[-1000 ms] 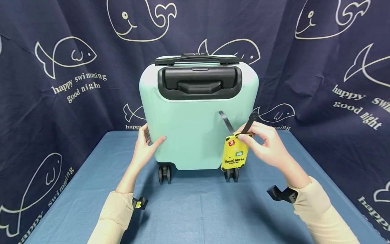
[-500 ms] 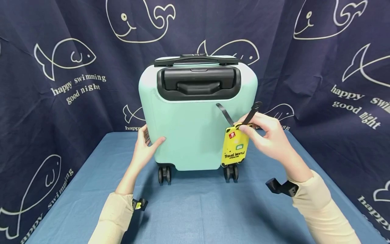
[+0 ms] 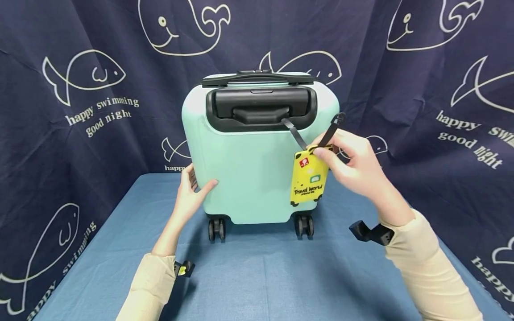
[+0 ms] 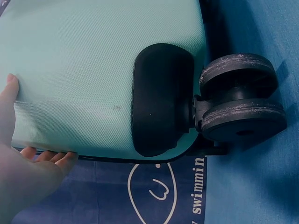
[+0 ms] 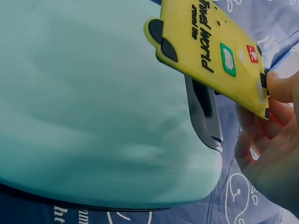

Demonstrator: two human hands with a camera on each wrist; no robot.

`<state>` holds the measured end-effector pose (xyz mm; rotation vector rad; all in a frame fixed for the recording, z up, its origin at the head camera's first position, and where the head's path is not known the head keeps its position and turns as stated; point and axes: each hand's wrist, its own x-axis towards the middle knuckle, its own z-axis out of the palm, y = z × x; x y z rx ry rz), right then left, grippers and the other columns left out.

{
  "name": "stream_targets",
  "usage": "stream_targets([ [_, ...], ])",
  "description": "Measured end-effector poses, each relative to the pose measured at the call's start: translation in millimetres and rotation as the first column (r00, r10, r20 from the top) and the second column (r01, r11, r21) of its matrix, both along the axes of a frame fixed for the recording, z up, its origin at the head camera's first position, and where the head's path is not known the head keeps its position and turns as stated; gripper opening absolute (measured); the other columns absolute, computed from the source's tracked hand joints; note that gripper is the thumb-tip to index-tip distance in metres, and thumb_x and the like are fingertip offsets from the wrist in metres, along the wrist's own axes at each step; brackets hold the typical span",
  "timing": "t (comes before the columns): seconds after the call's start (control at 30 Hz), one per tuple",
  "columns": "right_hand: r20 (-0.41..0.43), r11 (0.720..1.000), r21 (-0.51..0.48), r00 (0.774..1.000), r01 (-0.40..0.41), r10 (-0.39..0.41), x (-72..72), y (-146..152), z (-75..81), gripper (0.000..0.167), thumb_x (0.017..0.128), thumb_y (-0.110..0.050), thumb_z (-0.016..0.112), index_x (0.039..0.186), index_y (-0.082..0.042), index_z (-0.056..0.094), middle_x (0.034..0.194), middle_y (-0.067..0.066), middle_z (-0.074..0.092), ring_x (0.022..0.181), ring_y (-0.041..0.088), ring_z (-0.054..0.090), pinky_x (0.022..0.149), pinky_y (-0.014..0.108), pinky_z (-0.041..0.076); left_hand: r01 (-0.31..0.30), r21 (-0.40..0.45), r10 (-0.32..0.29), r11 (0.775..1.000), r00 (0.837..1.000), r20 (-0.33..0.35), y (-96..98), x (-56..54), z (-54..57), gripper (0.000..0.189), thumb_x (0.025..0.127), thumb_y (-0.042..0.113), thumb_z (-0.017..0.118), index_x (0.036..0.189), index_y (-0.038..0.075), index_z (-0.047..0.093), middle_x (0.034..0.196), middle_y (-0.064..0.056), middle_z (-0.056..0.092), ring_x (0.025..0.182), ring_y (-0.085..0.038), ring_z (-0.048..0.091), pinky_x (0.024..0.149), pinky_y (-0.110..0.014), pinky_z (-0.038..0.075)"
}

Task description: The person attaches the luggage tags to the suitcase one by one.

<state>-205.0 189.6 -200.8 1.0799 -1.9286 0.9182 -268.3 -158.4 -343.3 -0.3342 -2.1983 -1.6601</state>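
Observation:
A mint-green suitcase [image 3: 249, 178] stands upright on its wheels, its recessed black pull handle [image 3: 263, 104] facing me. My left hand [image 3: 188, 196] holds the suitcase's left side, thumb on the front face and fingers round the edge; the left wrist view shows the fingertips [image 4: 65, 161] at that edge. With thumb and fingers my right hand [image 3: 355, 165] pinches the top of a yellow luggage tag [image 3: 308, 180] printed "Travel World". The tag hangs in front of the suitcase's right side. Its black strap [image 3: 296, 135] is unfastened, both ends pointing up, one overlapping the handle recess.
A black carry handle [image 3: 259, 79] crosses the suitcase's top. Dark double wheels [image 3: 304, 225] rest on the blue cloth-covered table [image 3: 261, 276]. Behind and at both sides hangs a navy curtain [image 3: 100, 147] with white whale and fish drawings.
My right hand has risen steadily with the luggage tag, bringing the strap ends up to the pull handle's recess. The left hand and the suitcase have stayed in place.

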Motion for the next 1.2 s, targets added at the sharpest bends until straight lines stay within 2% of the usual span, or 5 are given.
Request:
stream_targets([
  [0.3,0.015,0.999,-0.025,0.999,0.033,-0.032,-1.9,-1.1,19.3,0.008,0.084,0.008,0.059,0.09,0.007,0.065,0.084,0.005,0.063,0.077,0.003,0.053,0.069,0.016,0.042,0.004,0.005,-0.005,1.0,1.0,0.019,1.8,1.9,2.7,0.076,0.084,0.026,0.07,0.144,0.017,0.023,0.141,-0.007,0.034,0.134,-0.025,0.036,0.111,-0.043,0.028],
  [0.47,0.041,0.999,-0.03,0.998,0.044,-0.042,-4.7,-2.9,28.2,0.01,0.085,0.011,0.056,0.092,0.009,0.063,0.084,-0.006,0.058,0.079,0.004,0.052,0.073,0.017,0.041,0.011,0.009,-0.011,1.0,0.999,0.037,6.7,12.2,12.8,0.074,0.086,0.019,0.068,0.145,0.012,0.022,0.143,-0.012,0.032,0.135,-0.029,0.035,0.112,-0.044,0.027],
  [0.6,0.112,0.998,-0.039,0.993,0.047,-0.043,-5.5,-5.1,36.2,0.008,0.088,0.008,0.053,0.092,0.01,0.061,0.081,-0.013,0.055,0.078,0.006,0.052,0.072,0.019,0.041,0.006,0.008,-0.007,1.0,0.999,0.039,11.7,23.8,22.8,0.073,0.087,0.017,0.066,0.144,0.008,0.022,0.143,-0.015,0.033,0.134,-0.03,0.035,0.112,-0.044,0.028],
  [0.83,0.289,0.993,-0.117,0.957,0.025,0.01,-7.7,-7.6,52.6,0.011,0.093,-0.003,0.05,0.09,0.001,0.06,0.078,-0.007,0.059,0.073,0.011,0.055,0.067,0.021,0.043,0.006,0.006,-0.007,1.0,0.999,0.036,13.8,29.0,28.0,0.072,0.088,0.017,0.065,0.144,0.007,0.022,0.142,-0.016,0.032,0.134,-0.031,0.035,0.112,-0.044,0.027],
  [1.2,0.357,0.994,-0.109,0.934,0.013,0.027,-25.6,-16.0,73.9,0.013,0.093,-0.007,0.052,0.09,-0.001,0.063,0.075,-0.006,0.059,0.071,0.011,0.055,0.067,0.02,0.042,0.002,0.004,-0.002,1.0,0.999,0.037,13.1,26.1,25.8,0.074,0.086,0.018,0.067,0.144,0.008,0.022,0.142,-0.014,0.033,0.133,-0.03,0.036,0.112,-0.043,0.028],
])
